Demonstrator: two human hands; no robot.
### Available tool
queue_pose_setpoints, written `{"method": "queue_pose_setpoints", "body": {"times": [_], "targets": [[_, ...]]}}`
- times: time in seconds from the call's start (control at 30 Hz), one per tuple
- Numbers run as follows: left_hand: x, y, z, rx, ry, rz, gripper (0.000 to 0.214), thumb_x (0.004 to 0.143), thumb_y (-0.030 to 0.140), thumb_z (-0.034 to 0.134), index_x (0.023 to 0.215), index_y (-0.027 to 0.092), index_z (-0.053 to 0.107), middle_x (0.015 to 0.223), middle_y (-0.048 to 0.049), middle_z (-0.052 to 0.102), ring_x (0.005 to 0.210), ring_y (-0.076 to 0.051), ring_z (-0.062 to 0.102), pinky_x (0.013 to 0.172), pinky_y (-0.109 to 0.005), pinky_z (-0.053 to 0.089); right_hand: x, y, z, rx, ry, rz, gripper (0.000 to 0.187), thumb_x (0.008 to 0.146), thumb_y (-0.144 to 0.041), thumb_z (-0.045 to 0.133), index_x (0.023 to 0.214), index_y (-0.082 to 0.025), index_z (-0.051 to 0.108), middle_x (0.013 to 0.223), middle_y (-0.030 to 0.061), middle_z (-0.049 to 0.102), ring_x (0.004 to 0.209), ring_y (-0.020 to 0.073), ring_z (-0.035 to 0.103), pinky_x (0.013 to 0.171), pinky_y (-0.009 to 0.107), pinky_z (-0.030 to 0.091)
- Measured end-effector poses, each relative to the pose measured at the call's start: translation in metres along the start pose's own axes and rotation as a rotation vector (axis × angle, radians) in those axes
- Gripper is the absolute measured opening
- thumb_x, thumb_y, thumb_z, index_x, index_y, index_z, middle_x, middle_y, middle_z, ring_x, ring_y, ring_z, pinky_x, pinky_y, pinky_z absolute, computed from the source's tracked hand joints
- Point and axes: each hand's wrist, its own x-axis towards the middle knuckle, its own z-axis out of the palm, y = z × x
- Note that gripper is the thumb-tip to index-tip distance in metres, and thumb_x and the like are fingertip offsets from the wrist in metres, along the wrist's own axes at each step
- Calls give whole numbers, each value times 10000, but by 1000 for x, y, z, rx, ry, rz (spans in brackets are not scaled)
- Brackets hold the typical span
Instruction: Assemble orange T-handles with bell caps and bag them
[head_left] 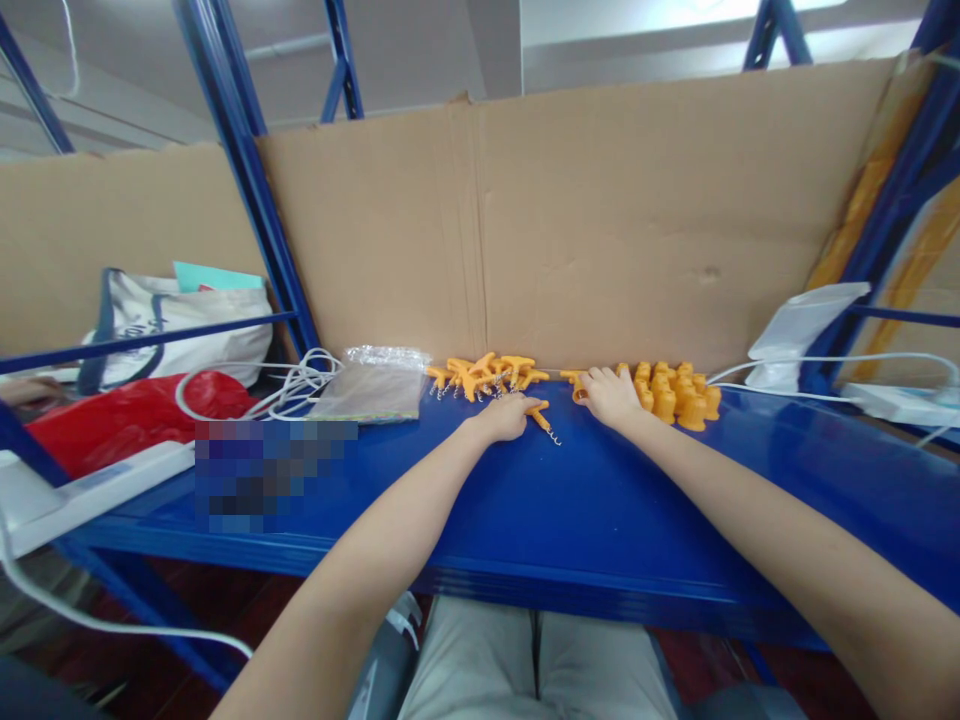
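Note:
My left hand (508, 418) is closed on a corkscrew (541, 420) with an orange handle, its metal spiral pointing down and to the right over the blue tabletop. Behind that hand lies a pile of similar orange-handled corkscrews (480, 374). Curled round an orange plastic piece (580, 393), my right hand (609, 396) is at the left end of a group of orange cup-shaped plastic parts (679, 392). The fingers hide much of that piece, so its full shape does not show.
A clear plastic bag (375, 385) lies left of the corkscrews, beside coiled white cable (304, 380). Further left are a red bag (135, 415) and a white power strip (112, 490). A cardboard panel (600, 220) stands behind the blue table (600, 520). A white device (799, 335) stands at right.

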Motion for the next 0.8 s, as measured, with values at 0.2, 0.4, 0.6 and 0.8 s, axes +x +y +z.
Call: {"method": "queue_pose_setpoints", "body": {"times": [0.2,0.4,0.6,0.8], "targets": [[0,7,-1,3,9,16,483,800,45,466,1205,208,674,1178,-101,691,1090,-206,637,986,-326,468,-8,20,-20,28,51,93,312,893,-173,445,1151,-168,621,1197,151,640,1101,288,544,848,406,369],[-1,10,-7,21,-1,14,401,846,72,454,1133,190,708,1080,-119,696,1042,-220,646,955,-326,476,-28,43,-33,49,12,251,340,888,-208,403,1119,-148,646,1165,168,653,1090,306,553,842,429,382],[-2,5,-7,21,-17,-44,362,851,134,477,1138,207,686,1034,-102,669,1008,-230,641,934,-334,475,-36,55,-26,13,-106,297,312,880,-248,435,1026,-136,687,1109,179,674,1081,321,567,897,491,362],[-5,12,-13,30,-60,-154,345,799,74,503,1088,194,648,1031,-99,597,935,-227,629,884,-331,476,-35,53,-31,91,-165,224,276,869,-332,518,979,-173,715,1058,171,696,1074,353,593,921,552,359]]}}
